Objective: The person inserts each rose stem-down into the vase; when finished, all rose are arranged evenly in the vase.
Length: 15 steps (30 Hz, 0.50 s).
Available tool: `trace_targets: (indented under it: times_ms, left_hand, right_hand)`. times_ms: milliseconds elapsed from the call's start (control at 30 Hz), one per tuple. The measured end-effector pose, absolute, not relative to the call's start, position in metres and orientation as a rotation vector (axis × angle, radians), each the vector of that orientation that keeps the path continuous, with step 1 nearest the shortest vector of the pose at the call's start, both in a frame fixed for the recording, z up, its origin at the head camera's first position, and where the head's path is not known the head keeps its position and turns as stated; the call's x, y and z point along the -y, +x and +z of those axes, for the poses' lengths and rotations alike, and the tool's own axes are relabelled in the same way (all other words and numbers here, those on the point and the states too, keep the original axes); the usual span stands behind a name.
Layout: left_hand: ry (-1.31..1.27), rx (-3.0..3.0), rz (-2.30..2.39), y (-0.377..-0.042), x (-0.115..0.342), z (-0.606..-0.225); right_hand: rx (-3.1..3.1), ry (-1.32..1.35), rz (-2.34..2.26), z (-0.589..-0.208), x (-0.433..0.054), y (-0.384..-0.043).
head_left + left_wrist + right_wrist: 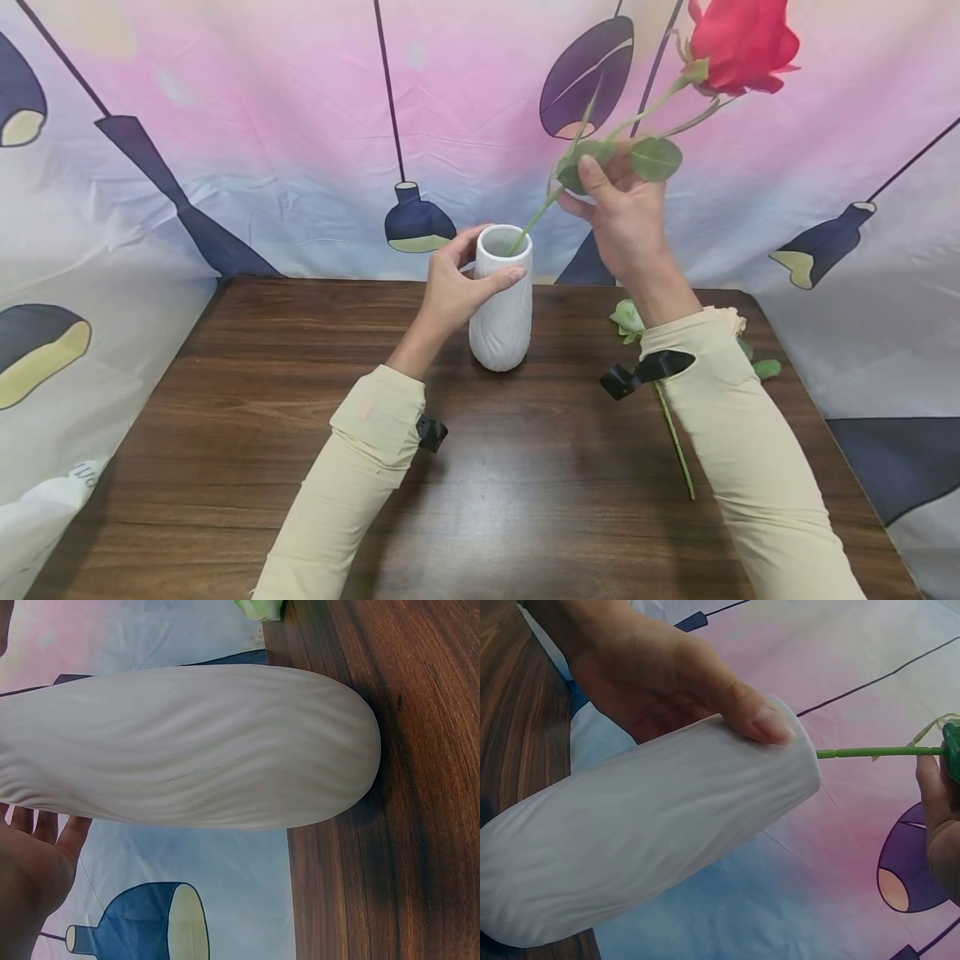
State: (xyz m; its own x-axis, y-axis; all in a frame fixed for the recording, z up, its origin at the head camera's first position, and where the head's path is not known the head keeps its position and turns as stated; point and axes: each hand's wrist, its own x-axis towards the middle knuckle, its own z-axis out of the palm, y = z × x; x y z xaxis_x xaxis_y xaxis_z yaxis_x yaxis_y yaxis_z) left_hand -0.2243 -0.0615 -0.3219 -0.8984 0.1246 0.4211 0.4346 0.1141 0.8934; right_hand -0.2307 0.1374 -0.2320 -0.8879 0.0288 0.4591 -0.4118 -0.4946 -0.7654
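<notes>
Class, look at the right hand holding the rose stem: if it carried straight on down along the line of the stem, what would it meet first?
Most likely the rim of the white vase. The right hand grips the rose by its stem, whose lower end already sits in the vase mouth, beside the left hand. Depth is hard to judge.

bright, even light | soft shadows on table (225,400) (faint glare) | wrist views slightly soft

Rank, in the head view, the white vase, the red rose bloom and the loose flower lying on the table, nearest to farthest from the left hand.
1. white vase: in the left hand grip.
2. loose flower: right, on the table.
3. red rose bloom: upper right, highest.
</notes>
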Motion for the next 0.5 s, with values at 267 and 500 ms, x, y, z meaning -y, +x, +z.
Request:
trace_targets:
  times_ms: [267, 500]
  left_hand:
    - [-0.548, 2.151, -1.863, -0.224, 0.062, -0.321]
    - [-0.548, 2.146, -1.869, -0.225, 0.061, -0.321]
  right_hand:
    - [1.479, 0.611, 2.417, -0.234, -0.129, -0.230]
    - [1.535, 0.610, 2.410, -0.239, -0.125, -0.231]
